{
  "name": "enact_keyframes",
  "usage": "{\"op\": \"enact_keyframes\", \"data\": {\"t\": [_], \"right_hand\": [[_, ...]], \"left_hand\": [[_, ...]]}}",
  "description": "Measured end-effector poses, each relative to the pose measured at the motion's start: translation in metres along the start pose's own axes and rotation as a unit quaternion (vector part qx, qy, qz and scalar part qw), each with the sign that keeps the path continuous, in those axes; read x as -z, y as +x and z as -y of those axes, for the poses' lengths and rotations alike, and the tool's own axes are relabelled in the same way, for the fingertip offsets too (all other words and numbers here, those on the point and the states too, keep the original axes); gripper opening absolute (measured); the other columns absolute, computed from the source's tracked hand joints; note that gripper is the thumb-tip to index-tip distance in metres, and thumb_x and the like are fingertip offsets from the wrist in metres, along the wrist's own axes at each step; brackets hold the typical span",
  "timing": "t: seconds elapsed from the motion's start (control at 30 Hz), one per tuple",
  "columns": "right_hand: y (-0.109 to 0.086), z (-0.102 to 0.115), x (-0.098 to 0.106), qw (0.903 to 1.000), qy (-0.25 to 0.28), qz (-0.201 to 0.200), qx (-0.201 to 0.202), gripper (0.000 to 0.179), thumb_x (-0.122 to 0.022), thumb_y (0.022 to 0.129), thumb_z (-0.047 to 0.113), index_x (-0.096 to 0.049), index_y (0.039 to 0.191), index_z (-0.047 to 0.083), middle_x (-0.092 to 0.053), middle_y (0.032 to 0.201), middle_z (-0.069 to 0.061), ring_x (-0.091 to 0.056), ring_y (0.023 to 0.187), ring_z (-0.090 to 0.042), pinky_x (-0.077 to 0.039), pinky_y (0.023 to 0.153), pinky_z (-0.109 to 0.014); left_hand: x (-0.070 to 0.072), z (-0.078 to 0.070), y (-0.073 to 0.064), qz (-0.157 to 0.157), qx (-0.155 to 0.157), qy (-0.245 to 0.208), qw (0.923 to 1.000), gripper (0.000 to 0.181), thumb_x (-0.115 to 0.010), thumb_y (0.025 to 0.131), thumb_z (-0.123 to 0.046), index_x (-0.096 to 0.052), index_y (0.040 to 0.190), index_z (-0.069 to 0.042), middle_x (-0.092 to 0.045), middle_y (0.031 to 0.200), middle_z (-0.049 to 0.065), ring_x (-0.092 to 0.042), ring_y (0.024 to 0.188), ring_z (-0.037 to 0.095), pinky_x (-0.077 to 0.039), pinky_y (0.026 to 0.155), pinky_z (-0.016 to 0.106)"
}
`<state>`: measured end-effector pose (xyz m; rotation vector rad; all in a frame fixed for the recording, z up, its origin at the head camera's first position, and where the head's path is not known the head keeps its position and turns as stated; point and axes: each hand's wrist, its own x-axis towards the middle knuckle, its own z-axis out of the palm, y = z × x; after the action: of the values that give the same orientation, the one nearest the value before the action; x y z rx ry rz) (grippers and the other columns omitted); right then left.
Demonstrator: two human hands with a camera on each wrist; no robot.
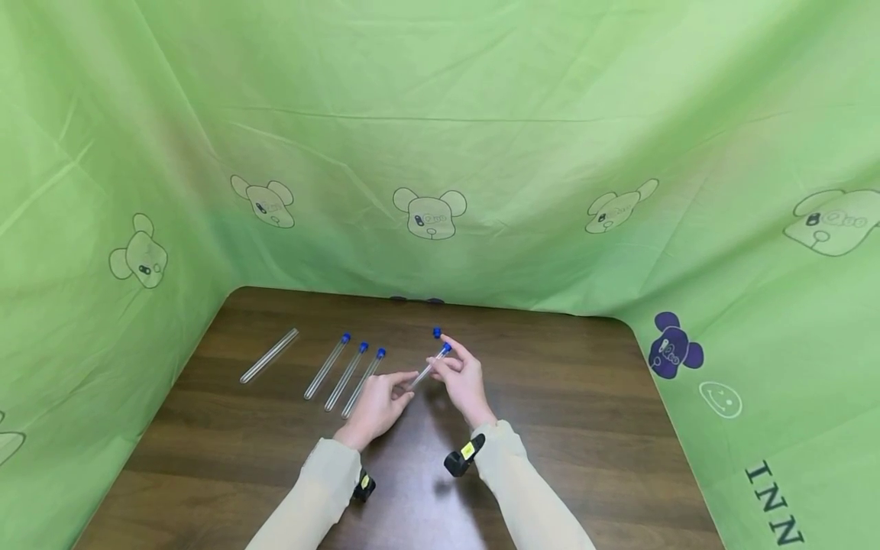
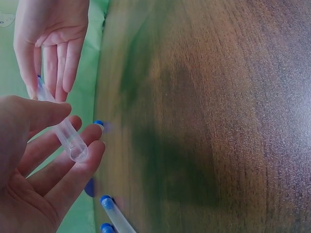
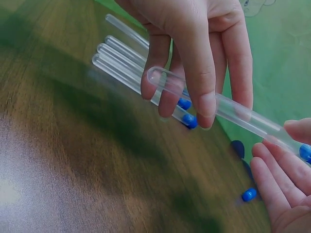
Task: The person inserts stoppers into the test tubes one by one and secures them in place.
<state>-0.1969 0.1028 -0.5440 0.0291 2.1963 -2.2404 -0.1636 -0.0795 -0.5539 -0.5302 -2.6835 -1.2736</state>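
Note:
A clear test tube with a blue cap on its upper end is held slantwise between both hands above the table. My left hand pinches it near the rounded bottom, thumb against fingers, as the left wrist view also shows. My right hand holds the capped end between thumb and fingers; in the right wrist view the thumb lies just beside the cap. A loose blue cap lies on the table just beyond the right fingertips.
Three test tubes with blue caps lie side by side left of the hands. Farther left lies an uncapped clear tube. The brown wooden table is bordered by green printed cloth at the back and sides.

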Motion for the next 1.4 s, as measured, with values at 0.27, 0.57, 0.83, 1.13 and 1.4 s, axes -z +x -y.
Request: {"op": "enact_keyframes", "data": {"t": [0.27,0.57,0.83,1.13,1.4], "right_hand": [[0.001,-0.004,0.0,0.9999,-0.013,0.004,-0.002,0.056,-0.072,0.093,0.0,-0.054,0.146,0.004,-0.07,0.101,-0.029,-0.073,0.083,-0.027,-0.058,0.081,-0.04],[-0.012,0.018,-0.002,0.9981,-0.048,0.037,0.002,0.055,-0.073,0.091,-0.003,-0.053,0.142,-0.007,-0.072,0.1,-0.026,-0.071,0.093,-0.041,-0.059,0.078,-0.033],[-0.019,0.03,0.001,0.9951,-0.093,0.024,0.023,0.049,-0.075,0.092,0.005,-0.059,0.136,-0.007,-0.071,0.11,-0.026,-0.071,0.099,-0.034,-0.056,0.085,-0.037],[-0.005,0.016,0.004,0.9942,-0.104,0.001,0.028,0.05,-0.075,0.093,0.008,-0.058,0.136,-0.008,-0.062,0.13,-0.028,-0.062,0.119,-0.04,-0.048,0.1,-0.042],[0.012,-0.01,0.012,0.9938,-0.108,-0.012,0.022,0.053,-0.077,0.092,0.012,-0.058,0.138,-0.005,-0.06,0.135,-0.025,-0.059,0.123,-0.037,-0.047,0.103,-0.041]], "left_hand": [[0.001,0.001,-0.003,-0.001,-0.001,0.01,1.0,0.036,-0.079,0.086,0.0,-0.073,0.122,-0.001,-0.075,0.089,0.004,-0.068,0.071,0.009,-0.054,0.063,0.025],[0.004,0.007,-0.012,0.009,0.02,0.008,0.9997,0.035,-0.078,0.088,-0.001,-0.073,0.122,-0.004,-0.075,0.092,0.003,-0.068,0.073,0.008,-0.055,0.064,0.027],[0.012,0.011,-0.018,0.013,0.042,0.008,0.999,0.035,-0.077,0.09,-0.003,-0.073,0.124,-0.006,-0.076,0.096,0.003,-0.07,0.077,0.01,-0.056,0.068,0.028],[0.02,0.015,-0.019,-0.001,0.041,0.005,0.9992,0.035,-0.078,0.088,-0.001,-0.073,0.123,-0.004,-0.075,0.093,0.002,-0.07,0.074,0.01,-0.055,0.067,0.026],[0.029,0.019,-0.024,-0.014,0.064,0.009,0.9978,0.036,-0.077,0.088,-0.001,-0.073,0.124,-0.006,-0.075,0.093,0.0,-0.069,0.075,0.009,-0.055,0.068,0.028]]}}
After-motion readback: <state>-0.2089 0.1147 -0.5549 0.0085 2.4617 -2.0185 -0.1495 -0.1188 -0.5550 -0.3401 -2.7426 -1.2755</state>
